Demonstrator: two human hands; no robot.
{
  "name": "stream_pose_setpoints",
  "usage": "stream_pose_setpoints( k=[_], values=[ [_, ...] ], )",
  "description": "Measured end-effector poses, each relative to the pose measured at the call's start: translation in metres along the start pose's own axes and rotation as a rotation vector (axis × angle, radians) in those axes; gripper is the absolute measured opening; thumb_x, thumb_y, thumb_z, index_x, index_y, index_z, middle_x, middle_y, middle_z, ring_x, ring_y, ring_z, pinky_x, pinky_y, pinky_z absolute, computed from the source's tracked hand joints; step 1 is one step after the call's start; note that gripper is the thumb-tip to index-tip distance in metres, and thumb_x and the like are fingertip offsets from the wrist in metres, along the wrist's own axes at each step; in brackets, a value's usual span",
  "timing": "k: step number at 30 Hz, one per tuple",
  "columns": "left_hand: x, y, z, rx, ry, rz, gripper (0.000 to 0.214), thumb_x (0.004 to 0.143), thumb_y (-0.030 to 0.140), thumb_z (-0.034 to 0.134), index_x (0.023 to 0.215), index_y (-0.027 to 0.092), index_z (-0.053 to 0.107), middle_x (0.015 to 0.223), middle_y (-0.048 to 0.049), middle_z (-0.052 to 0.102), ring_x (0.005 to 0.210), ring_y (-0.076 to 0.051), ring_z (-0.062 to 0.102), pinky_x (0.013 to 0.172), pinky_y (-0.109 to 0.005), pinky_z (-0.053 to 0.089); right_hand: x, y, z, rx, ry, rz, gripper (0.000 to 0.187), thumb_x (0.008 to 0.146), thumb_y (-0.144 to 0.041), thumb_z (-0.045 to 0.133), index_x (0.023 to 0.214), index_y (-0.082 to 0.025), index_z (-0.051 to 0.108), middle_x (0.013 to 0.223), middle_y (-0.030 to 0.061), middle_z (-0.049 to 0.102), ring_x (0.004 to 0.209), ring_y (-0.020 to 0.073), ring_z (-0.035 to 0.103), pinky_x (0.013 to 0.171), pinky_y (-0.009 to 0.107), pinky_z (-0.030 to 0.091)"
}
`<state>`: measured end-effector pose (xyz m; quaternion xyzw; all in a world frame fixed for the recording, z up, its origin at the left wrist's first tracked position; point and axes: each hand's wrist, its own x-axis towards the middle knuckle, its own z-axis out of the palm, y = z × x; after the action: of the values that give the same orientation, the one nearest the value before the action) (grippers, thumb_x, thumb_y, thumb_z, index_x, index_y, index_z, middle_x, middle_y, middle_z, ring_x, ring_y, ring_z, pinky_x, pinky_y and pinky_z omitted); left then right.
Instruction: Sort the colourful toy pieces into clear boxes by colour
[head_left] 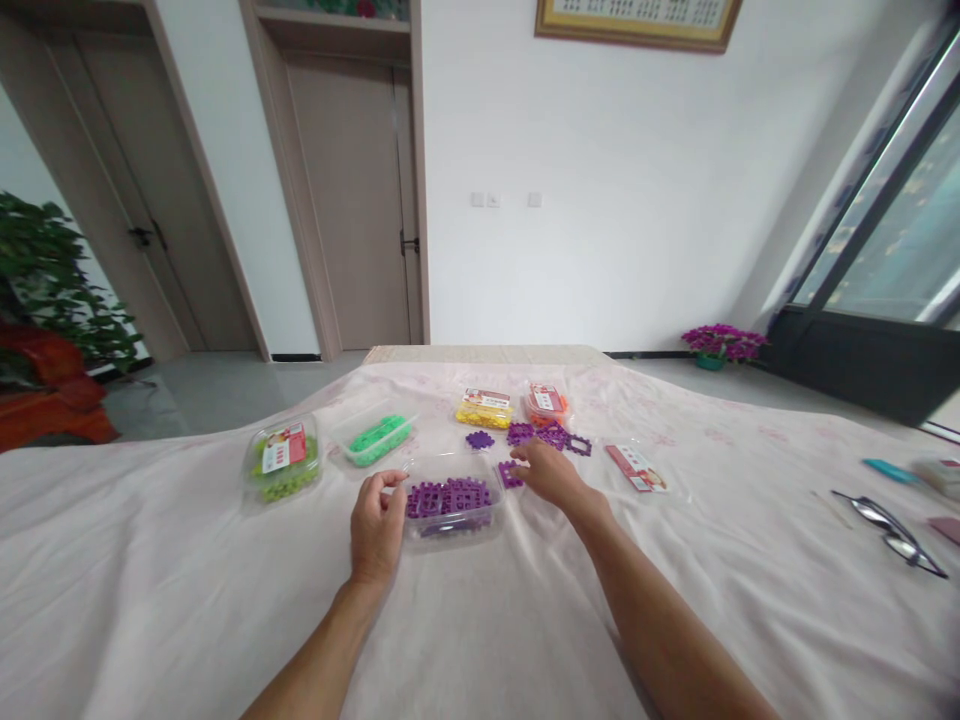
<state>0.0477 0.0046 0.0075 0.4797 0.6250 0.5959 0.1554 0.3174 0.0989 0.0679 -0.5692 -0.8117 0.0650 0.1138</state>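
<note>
A clear plastic box (452, 504) holding several purple interlocking pieces sits on the pale cloth in front of me. My left hand (377, 528) rests against the box's left rim, thumb and fingers pinching its edge. My right hand (553, 473) reaches just past the box's right corner, its fingers closed on a purple piece (511, 473) that lies on the cloth. More loose purple pieces (551, 436) lie right beyond that hand.
Open box of bright green pieces (373, 439) and a lidded box of yellow-green pieces (283, 458) stand left. Yellow (484, 408) and orange (546, 402) boxes are farther back. A label card (636, 467), glasses (892, 527) and a teal item (888, 469) lie right.
</note>
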Motion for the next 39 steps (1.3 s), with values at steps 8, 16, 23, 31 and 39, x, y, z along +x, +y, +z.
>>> stream_pose_setpoints(
  k=[8,16,23,31,39],
  values=[
    [0.002,0.001,-0.006,0.075,0.128,-0.051,0.02,0.079,0.031,0.051,0.092,0.023,0.063,0.095,0.0001,0.067,0.066,-0.015,0.055,0.072,-0.029,0.046,0.003,0.013,0.023,-0.02,-0.095,0.01,0.043,0.079,-0.039,0.069,0.116,-0.02,0.062,0.118,0.0101,0.059,0.103,0.0224,0.059,0.079,0.027,0.039],
    [-0.003,0.007,-0.001,0.03,0.013,-0.015,0.023,0.081,0.034,0.05,0.095,0.022,0.065,0.094,-0.0007,0.067,0.063,-0.014,0.054,0.07,-0.029,0.046,0.003,0.019,0.023,-0.014,-0.094,0.01,0.041,0.077,-0.045,0.069,0.107,-0.017,0.065,0.11,0.01,0.063,0.096,0.0224,0.06,0.074,0.026,0.039],
    [-0.002,0.006,0.0,-0.036,-0.046,-0.041,0.027,0.084,0.039,0.052,0.1,0.021,0.064,0.098,-0.0012,0.067,0.06,-0.012,0.051,0.066,-0.027,0.044,0.005,0.015,0.018,-0.018,0.106,0.138,0.027,0.09,-0.041,0.057,0.095,-0.016,0.067,0.099,0.0105,0.067,0.094,0.0225,0.061,0.075,0.028,0.038],
    [0.001,0.002,0.0,-0.005,0.003,-0.012,0.023,0.082,0.034,0.052,0.097,0.021,0.064,0.098,-0.0015,0.066,0.064,-0.014,0.053,0.071,-0.028,0.045,0.0,0.004,0.021,0.041,0.045,0.13,0.038,0.091,-0.045,0.054,0.118,-0.02,0.063,0.115,0.0103,0.063,0.102,0.0221,0.06,0.08,0.029,0.041],
    [-0.011,0.022,0.003,0.074,-0.054,0.061,0.026,0.077,0.027,0.053,0.1,0.021,0.065,0.089,-0.0013,0.061,0.061,-0.013,0.054,0.067,-0.028,0.048,-0.007,-0.011,0.028,-0.091,0.045,0.111,0.033,0.09,-0.046,0.054,0.108,-0.021,0.066,0.114,0.0118,0.06,0.101,0.0242,0.06,0.075,0.03,0.043]
  ],
)
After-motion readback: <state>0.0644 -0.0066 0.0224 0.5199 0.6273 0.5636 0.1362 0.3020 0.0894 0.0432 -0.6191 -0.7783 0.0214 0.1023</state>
